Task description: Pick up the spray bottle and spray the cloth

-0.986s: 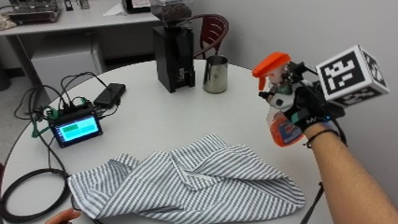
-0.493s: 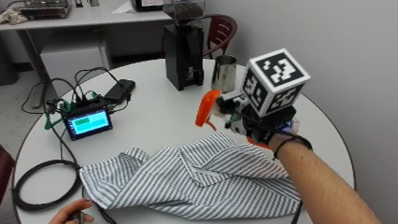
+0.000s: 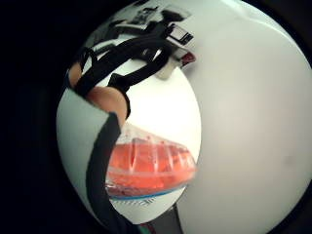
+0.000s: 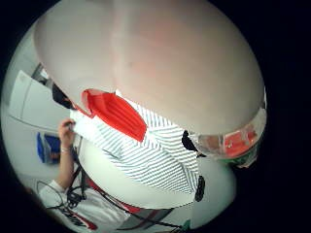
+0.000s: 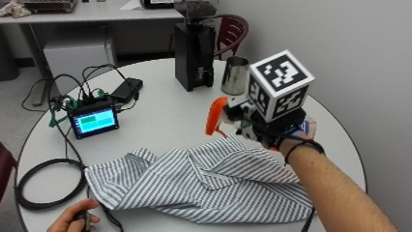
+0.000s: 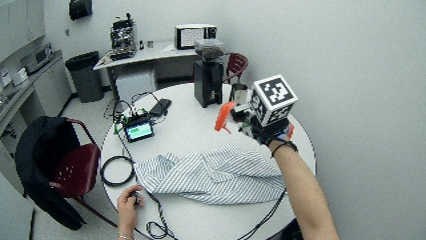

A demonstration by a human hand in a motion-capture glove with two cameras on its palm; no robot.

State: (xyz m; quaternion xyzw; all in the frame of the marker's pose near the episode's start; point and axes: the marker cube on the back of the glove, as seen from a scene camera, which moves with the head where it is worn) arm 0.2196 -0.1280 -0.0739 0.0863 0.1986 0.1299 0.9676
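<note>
i have the gloved right hand wrapped around the clear spray bottle with orange trigger head, held above the striped grey-white cloth on the round white bench. pickup looks done; next i'd squeeze the trigger, nozzle aimed down at the cloth.

Outside views look down across table, one nearer, one wider; palm views sit against spray bottle.
</note>
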